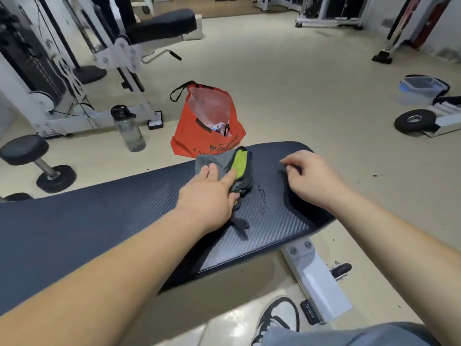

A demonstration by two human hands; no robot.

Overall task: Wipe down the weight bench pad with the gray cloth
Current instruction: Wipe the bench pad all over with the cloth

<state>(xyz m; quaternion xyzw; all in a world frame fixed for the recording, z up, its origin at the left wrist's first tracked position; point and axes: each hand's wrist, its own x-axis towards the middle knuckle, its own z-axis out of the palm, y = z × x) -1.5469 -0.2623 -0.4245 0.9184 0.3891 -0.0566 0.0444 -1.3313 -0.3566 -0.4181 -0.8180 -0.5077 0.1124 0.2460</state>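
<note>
The black textured bench pad (82, 221) runs from lower left to the right middle of the head view. A gray cloth (219, 162) with a yellow-green patch lies bunched near the pad's far right end. My left hand (209, 196) lies on the cloth, its fingers stretched out flat and pressing it onto the pad. My right hand (311, 178) rests on the pad's right end, fingers loosely curled with their tips on the surface, holding nothing. Small wet droplets show on the pad between the two hands.
An orange bag (207, 126) and a clear water bottle (128, 128) stand on the floor beyond the bench. A dumbbell (37, 163) lies at the left, a white weight machine (82, 71) behind it. A weight plate (414, 121) lies at right. My shoe (277, 318) is below the bench frame.
</note>
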